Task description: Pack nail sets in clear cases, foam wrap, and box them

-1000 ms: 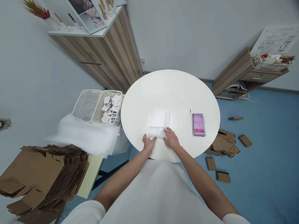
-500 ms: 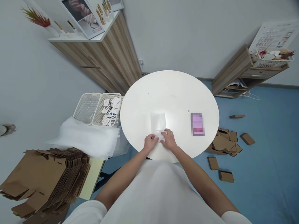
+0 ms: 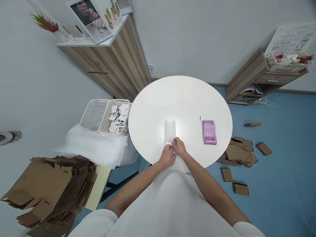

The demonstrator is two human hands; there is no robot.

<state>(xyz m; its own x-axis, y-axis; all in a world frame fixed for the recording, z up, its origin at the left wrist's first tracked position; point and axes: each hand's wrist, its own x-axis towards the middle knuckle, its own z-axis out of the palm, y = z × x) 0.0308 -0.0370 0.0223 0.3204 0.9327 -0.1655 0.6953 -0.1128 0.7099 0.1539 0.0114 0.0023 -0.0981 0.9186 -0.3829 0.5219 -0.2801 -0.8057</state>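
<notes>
A thin, translucent white foam sheet [image 3: 170,130] lies on the round table in front of me, now a narrow strip pointing away from my body. My left hand [image 3: 168,155] is closed at its near end, the fingertips pinching the folded edge. Beside it, my right hand [image 3: 179,146] has thumb and fingers pressed together on the same end. Whatever may be wrapped inside the near end is hidden by my fingers. To the right lies a purple-pink packet [image 3: 209,132], its print blurred.
The white table [image 3: 180,95] has a tiny dark bit near the packet. At left stand white baskets [image 3: 101,123], one with cards, foam sheets [image 3: 96,144] and stacked flat cardboard [image 3: 49,184]. Small brown boxes [image 3: 240,189] and a cardboard heap [image 3: 239,151] lie on the floor at right.
The sheet has become narrower, with its left side folded inward. My left hand has moved right and closer to my body, nearly meeting the right hand. The view has shifted slightly.
</notes>
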